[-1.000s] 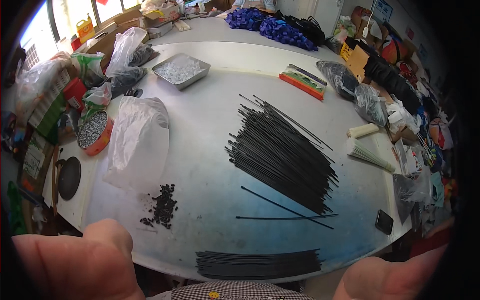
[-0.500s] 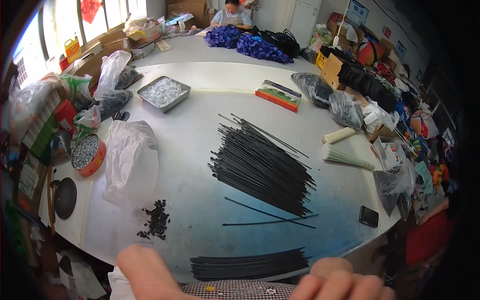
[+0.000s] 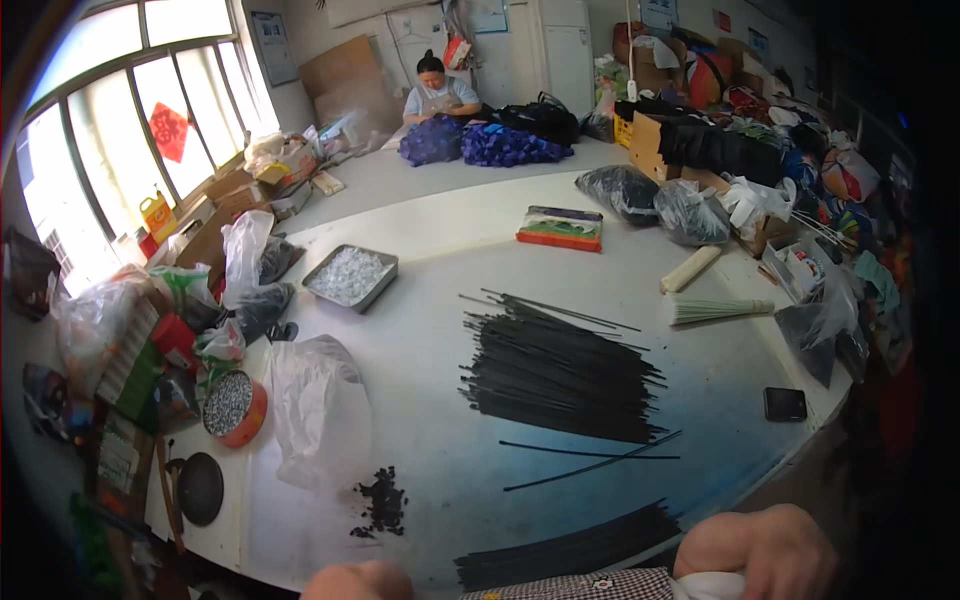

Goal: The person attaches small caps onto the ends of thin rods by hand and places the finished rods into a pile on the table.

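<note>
At the lower edge my left hand (image 3: 358, 582) shows only as a rounded patch of skin, its fingers out of the picture. My right hand (image 3: 785, 555) is at the lower right with its fingers curled downward beside white cloth (image 3: 712, 586); what they hold, if anything, is hidden. Just beyond my checked apron (image 3: 580, 586) lies a bundle of thin black rods (image 3: 570, 548). Farther in, a larger pile of black rods (image 3: 560, 370) covers the table's middle, with two crossed loose rods (image 3: 590, 460) in front. Small black pieces (image 3: 382, 503) lie to the left.
A clear plastic bag (image 3: 318, 410), a red tub of small grey pieces (image 3: 235, 408) and a metal tray of clear pieces (image 3: 350, 278) stand left. A phone (image 3: 785, 404) and pale sticks (image 3: 720, 311) lie right. A person (image 3: 438, 95) sits at the far end behind purple bundles (image 3: 515, 145).
The view has tilted up and shifted left, so the table sits lower and farther right. My left hand has dropped mostly out of view; my right hand shows farther right. The rods look unmoved.
</note>
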Action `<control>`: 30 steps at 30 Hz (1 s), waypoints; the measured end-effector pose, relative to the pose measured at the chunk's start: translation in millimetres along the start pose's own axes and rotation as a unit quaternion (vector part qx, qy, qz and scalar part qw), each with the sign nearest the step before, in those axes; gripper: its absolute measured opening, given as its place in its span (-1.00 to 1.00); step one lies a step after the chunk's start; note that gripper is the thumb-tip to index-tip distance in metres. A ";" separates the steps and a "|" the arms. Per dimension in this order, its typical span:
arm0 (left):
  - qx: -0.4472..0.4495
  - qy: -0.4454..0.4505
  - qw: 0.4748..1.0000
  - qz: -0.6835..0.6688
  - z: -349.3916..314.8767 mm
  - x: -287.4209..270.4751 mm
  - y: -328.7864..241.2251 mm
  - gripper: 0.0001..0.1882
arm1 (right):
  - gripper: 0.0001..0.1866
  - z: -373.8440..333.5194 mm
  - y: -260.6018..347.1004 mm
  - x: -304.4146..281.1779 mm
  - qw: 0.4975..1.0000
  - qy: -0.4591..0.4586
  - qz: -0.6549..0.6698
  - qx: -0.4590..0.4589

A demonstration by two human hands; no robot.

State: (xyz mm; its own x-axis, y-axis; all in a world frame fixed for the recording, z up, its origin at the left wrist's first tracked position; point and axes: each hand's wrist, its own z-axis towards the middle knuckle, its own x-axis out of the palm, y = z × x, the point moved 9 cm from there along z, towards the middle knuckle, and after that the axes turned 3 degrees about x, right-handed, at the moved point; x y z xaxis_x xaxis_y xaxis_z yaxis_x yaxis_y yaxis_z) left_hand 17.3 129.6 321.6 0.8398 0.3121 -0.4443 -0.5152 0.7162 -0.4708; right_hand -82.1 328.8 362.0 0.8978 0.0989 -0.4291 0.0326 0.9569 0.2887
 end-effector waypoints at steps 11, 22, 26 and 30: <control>-0.631 -0.447 0.386 0.503 -266.7 -0.1 55.1 -0.86 | -0.77 -260.9 -168.9 13.1 0.655 -0.157 -0.391 0.628; -0.687 -0.343 0.231 0.598 -323.4 31.7 50.4 -0.83 | -0.68 -285.3 -196.6 3.9 0.618 -0.046 -0.503 0.602; -0.679 -0.330 0.227 0.616 -323.4 34.6 56.1 -0.87 | -0.68 -280.6 -195.7 3.4 0.625 -0.059 -0.488 0.606; -0.684 -0.333 0.213 0.613 -327.7 33.3 53.1 -0.87 | -0.67 -275.9 -191.6 0.3 0.631 -0.082 -0.478 0.605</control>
State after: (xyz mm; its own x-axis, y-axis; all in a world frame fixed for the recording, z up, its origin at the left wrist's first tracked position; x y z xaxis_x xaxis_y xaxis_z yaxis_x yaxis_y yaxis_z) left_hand -38.2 -26.5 32.1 -0.4661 0.0869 -0.8804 0.3983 -0.8680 -0.2966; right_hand -209.2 220.8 70.4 0.2427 -0.4899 -0.8373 0.8168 -0.3625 0.4488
